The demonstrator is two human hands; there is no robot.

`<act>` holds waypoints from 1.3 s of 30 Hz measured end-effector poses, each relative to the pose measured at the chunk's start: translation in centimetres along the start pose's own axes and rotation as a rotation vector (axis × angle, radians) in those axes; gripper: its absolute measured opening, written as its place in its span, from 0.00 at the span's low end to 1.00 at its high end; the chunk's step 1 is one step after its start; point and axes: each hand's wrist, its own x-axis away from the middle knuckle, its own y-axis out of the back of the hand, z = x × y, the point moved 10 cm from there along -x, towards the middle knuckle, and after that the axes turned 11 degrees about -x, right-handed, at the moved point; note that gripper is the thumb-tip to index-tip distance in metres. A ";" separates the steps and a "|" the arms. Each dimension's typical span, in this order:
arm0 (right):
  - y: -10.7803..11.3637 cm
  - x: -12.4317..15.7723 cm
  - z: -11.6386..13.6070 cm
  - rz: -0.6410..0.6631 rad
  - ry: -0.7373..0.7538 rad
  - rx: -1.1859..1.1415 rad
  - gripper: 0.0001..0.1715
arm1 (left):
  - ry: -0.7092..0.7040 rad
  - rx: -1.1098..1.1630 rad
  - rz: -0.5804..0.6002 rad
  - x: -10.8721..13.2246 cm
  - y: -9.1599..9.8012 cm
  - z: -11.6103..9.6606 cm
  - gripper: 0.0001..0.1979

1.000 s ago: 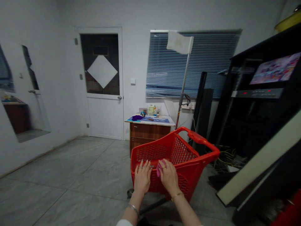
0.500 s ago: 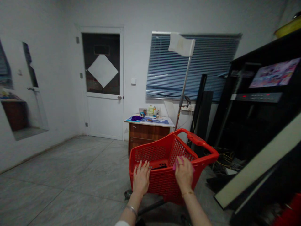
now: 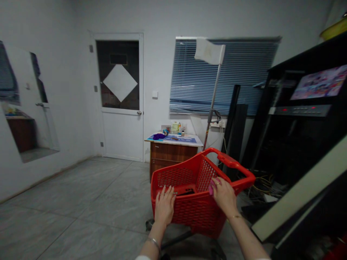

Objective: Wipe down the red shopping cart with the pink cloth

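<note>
A red plastic shopping cart (image 3: 189,213) with perforated walls stands in front of me. My left hand (image 3: 165,206) rests on its near rim toward the left, fingers stretched out over the edge. Farther right along the same rim, my right hand (image 3: 224,195) is closed around a pink cloth (image 3: 211,186), which is mostly hidden under the fingers. The cloth sits against the rim. A dark object (image 3: 189,191) shows inside the basket, partly cut off by the near wall.
Behind the cart stands a wooden cabinet (image 3: 173,153) with a purple cloth (image 3: 159,136) and small bottles on top. A pole with a white flag (image 3: 208,51) rises beside it. Black shelving (image 3: 260,144) and a leaning pale board (image 3: 295,196) are at the right. A white door (image 3: 121,133) is at the back.
My right hand has slid right along the rim toward the handle end with the pink cloth. The left hand stays at about the same place on the rim.
</note>
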 end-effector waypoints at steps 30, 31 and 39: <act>4.3 -1.2 -5.4 -0.205 -0.109 0.107 0.19 | 0.034 0.027 0.022 -0.2 0.1 0.0 0.21; 4.0 -0.8 -4.5 -0.229 -0.121 0.103 0.19 | 0.035 0.028 0.025 -0.2 0.1 0.0 0.21; -5.5 3.9 12.7 -0.039 -0.052 -0.169 0.19 | 0.043 0.021 0.000 -0.2 0.1 0.1 0.22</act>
